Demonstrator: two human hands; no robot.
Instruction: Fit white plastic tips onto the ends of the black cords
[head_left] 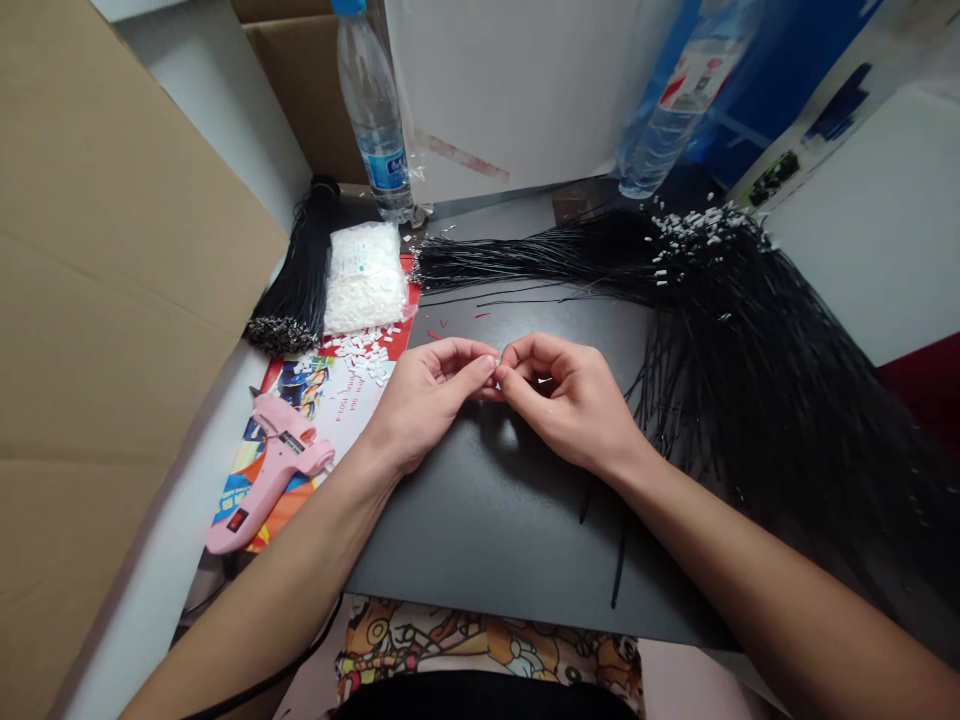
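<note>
My left hand and my right hand meet above a dark board, their fingertips pinching a tiny white piece that is mostly hidden. To the right lies a large spread of thin black cords, their far ends fitted with small white pieces. Loose white pieces are scattered left of my left hand. Beyond them sit a clear bag of white pieces and a black cord bundle with metal-tipped ends.
A pink hot glue gun lies on a colourful printed sheet at the left. Plastic water bottles stand at the back. A large cardboard panel rises along the left side.
</note>
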